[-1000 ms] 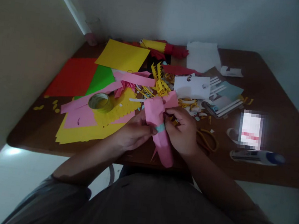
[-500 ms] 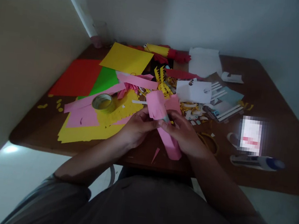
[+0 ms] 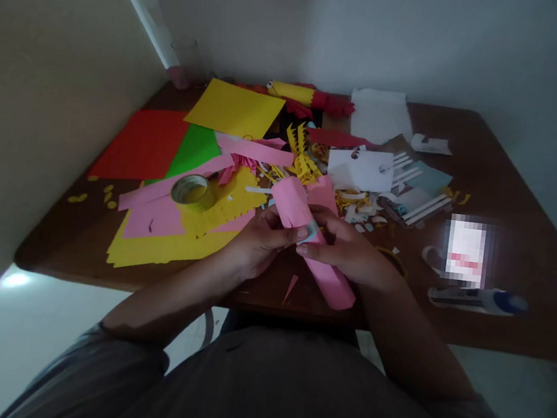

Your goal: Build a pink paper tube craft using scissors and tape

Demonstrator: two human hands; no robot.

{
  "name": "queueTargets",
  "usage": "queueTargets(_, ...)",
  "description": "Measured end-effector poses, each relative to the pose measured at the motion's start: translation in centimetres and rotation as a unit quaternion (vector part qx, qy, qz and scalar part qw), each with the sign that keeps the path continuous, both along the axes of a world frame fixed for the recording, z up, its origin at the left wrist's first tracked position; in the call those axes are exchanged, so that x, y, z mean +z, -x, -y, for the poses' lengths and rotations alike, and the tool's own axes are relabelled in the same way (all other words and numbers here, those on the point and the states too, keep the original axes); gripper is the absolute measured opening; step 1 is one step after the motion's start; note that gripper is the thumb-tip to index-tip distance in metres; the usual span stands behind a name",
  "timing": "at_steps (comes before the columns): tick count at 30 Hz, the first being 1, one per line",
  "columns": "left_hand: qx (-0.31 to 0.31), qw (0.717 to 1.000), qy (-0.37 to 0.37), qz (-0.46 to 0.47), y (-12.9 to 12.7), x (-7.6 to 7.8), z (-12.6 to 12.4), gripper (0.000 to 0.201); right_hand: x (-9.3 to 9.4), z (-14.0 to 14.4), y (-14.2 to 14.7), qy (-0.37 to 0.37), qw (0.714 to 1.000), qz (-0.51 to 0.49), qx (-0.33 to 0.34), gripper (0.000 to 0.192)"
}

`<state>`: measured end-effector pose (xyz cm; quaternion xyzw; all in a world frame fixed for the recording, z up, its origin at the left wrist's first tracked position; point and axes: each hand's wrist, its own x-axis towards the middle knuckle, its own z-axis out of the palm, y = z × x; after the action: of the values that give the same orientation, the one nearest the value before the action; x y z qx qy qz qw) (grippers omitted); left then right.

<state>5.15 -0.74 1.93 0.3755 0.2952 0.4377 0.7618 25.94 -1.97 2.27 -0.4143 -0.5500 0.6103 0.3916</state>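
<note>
Both of my hands grip a rolled tube of pink paper (image 3: 330, 283) over the near edge of the brown table (image 3: 515, 162). My left hand (image 3: 259, 244) pinches the tube's middle from the left. My right hand (image 3: 354, 254) closes on it from the right, at a small light-blue band (image 3: 312, 231) around the tube. The tube's upper end (image 3: 292, 200) points away from me, its lower end toward my right forearm. A pink flap (image 3: 324, 193) sticks up behind my right hand.
A roll of tape (image 3: 190, 191) lies on yellow and pink sheets (image 3: 153, 248) to the left. Red (image 3: 140, 143), green (image 3: 195, 149) and yellow (image 3: 234, 107) sheets lie farther back. White card (image 3: 361, 170), paper scraps, a glue stick (image 3: 479, 299) and a small pink sliver (image 3: 290, 288) lie around.
The pink tube has turned in my hands: its lower end swung from pointing down at me toward the right, and the tube now looks more tightly rolled.
</note>
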Motion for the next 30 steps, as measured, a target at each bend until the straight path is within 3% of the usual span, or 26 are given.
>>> queueTargets(5, 0.031, 0.999, -0.019, -0.014, 0.1, 0.1, -0.2, 0.049, -1.0, 0.0, 0.7, 0.015, 0.997, -0.080, -0.016, 0.062)
queueTargets(10, 0.066, 0.997, -0.029, -0.023, 0.1, 0.5, -0.3, 0.042, -1.0, 0.3, 1.6, 0.004, 0.996, -0.074, -0.044, 0.065)
queueTargets(16, 0.099, 0.995, -0.019, 0.009, 0.2, 0.6, -0.5, 0.038, -1.4, 0.4, 2.3, -0.051, 0.996, -0.032, -0.073, 0.099)
queueTargets(18, 0.110, 0.994, -0.019, 0.012, 0.2, 0.7, -0.5, 0.040, -1.8, 0.4, 2.4, -0.064, 0.994, -0.017, -0.085, 0.093)
queueTargets(23, 0.110, 0.994, -0.025, -0.006, 0.5, 0.5, -0.7, 0.045, -1.8, 0.4, 2.4, -0.066, 0.995, 0.028, -0.074, 0.057)
queueTargets(26, 0.106, 0.993, -0.050, -0.028, 0.9, 0.6, -1.1, 0.053, -1.1, 0.6, 2.0, -0.016, 0.997, 0.029, -0.072, 0.056)
queueTargets(30, 0.104, 0.987, -0.119, -0.017, 1.5, 1.1, -1.5, 0.086, 0.5, 0.6, 0.7, 0.080, 0.996, -0.023, 0.043, 0.067)
